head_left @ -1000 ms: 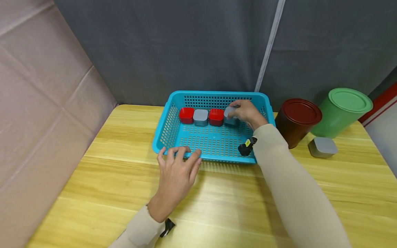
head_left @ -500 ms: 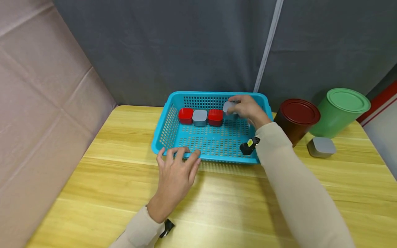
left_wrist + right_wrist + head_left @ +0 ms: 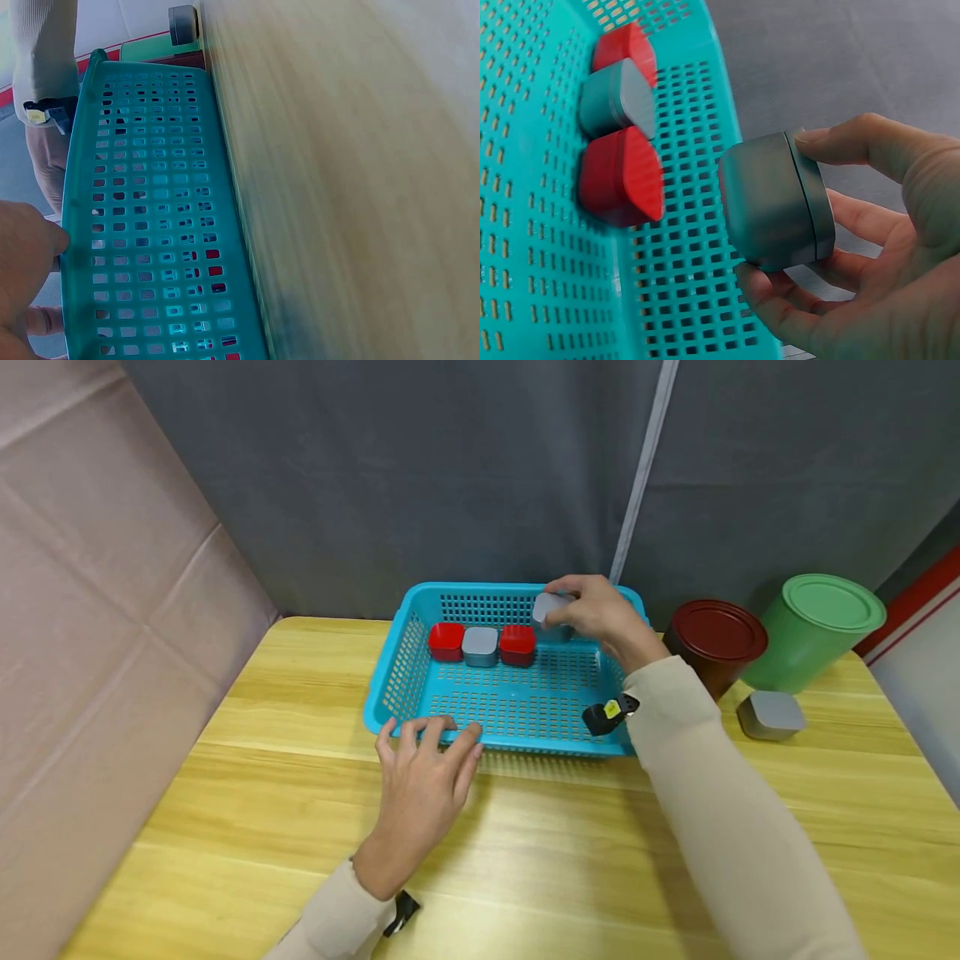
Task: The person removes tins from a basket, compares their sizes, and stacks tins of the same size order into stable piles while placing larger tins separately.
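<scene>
Along the blue basket's [image 3: 540, 746] near rim, I remotely rest the left hand [image 3: 420, 785], fingers loose. Inside stand a red box [image 3: 446, 643], a grey box [image 3: 480, 647] and another red box [image 3: 517, 647]; right of them, toward the basket's far side, the right hand [image 3: 603, 610] pinches a second grey box [image 3: 769, 206], likely light, rigid and slick, best taken across opposite sides.

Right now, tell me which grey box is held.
The rear grey box, gripped by the right hand. No hand touches the middle grey box, between two red boxes, or the outer grey box, on the table.
</scene>
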A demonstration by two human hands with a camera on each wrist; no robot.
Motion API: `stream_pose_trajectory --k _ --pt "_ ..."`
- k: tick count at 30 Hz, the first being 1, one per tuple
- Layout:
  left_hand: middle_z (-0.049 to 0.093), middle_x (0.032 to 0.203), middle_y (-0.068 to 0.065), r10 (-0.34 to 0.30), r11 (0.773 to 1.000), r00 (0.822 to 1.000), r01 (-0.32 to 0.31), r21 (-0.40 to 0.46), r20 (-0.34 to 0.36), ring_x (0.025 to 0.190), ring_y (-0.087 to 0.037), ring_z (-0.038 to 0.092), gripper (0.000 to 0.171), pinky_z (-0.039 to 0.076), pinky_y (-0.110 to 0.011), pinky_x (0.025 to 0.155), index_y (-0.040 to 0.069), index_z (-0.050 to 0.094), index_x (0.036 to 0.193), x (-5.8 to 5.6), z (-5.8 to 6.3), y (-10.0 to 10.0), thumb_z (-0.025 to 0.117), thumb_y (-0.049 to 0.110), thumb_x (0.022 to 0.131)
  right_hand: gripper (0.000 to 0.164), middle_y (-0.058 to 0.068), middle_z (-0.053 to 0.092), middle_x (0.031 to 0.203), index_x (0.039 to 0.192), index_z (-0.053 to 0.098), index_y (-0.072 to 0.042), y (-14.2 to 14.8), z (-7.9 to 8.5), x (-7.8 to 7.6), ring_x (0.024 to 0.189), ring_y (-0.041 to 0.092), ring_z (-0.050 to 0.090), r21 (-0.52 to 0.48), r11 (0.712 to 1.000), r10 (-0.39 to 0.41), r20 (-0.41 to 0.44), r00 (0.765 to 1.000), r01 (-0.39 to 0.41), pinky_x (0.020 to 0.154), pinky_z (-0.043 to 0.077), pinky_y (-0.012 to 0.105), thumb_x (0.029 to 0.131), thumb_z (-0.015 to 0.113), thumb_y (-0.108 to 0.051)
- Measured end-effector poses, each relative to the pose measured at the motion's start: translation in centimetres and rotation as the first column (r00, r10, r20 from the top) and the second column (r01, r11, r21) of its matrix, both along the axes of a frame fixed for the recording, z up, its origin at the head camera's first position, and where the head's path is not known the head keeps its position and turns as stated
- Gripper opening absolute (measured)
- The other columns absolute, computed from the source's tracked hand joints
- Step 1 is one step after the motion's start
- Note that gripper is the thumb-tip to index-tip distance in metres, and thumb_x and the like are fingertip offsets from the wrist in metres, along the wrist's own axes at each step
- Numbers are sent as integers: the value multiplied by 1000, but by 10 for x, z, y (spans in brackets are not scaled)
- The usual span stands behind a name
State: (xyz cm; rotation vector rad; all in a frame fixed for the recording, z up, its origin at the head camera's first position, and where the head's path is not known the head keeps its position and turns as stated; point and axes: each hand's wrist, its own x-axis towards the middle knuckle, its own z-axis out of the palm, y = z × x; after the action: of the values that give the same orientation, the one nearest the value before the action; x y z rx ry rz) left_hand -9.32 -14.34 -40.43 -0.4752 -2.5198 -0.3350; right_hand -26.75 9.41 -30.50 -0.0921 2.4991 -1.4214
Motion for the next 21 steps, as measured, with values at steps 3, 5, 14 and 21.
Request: stream_pose_trajectory --k 3,5,14,21 --pt "73 111 -8 -1 1000 1000 1 2 0 111 -41 62 19 31 -78 106 25 77 117 0 0 0 67 32 103 55 22 43 156 151 53 -9 2 7 6 129 38 43 6 1000 23 -16 1000 -23 100 47 48 97 65 -8" --pt "73 111 -8 -2 1000 1000 2 3 -1 110 -41 62 19 31 -78 106 25 77 117 0 0 0 67 32 103 55 21 43 157 151 53 -9 5 10 9 128 37 43 5 1000 29 -23 999 -29 100 47 48 97 65 -9" --pt "73 110 -9 -3 1000 1000 3 4 -11 110 -41 62 19 32 -79 105 25 77 117 0 0 0 68 32 102 56 19 42 158 149 56 -11 20 25 26 129 36 41 -4 999 43 -62 997 -44 94 46 44 95 68 -12" --pt "72 110 -9 -1 1000 1000 1 6 -4 110 -41 62 19 31 -78 106 25 77 117 0 0 0 67 32 102 57 19 39 161 151 55 -14 42 31 37 133 38 38 39 999 26 -77 997 -23 91 46 41 96 68 -16"
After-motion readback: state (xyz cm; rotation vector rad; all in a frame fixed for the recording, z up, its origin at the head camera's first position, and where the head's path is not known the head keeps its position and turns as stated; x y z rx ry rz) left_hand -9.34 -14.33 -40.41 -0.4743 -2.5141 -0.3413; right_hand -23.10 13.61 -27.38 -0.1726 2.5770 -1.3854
